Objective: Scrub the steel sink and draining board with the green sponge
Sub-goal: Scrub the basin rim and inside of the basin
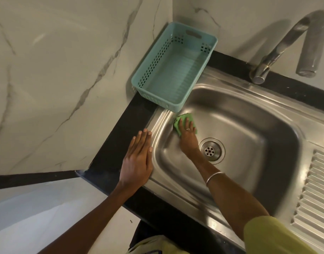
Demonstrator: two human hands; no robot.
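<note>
Presently the green sponge (183, 123) lay against the far-left inner wall of the steel sink (249, 129), pinned under the spread fingers of the right hand (188, 133), left of the drain (211, 150). Left hand (138, 160) rested flat, fingers extended and grasping nothing, on the sink's left rim and black counter (120, 129). A teal basket (174, 66) sat just beyond; the draining board (317, 189) lay right.

The green sponge (183, 123) lies flattened against the upper-left inner wall of the steel sink (249, 129) (left of the drain); the ribbed draining board (317, 195) adjoins the sink's right side.
</note>
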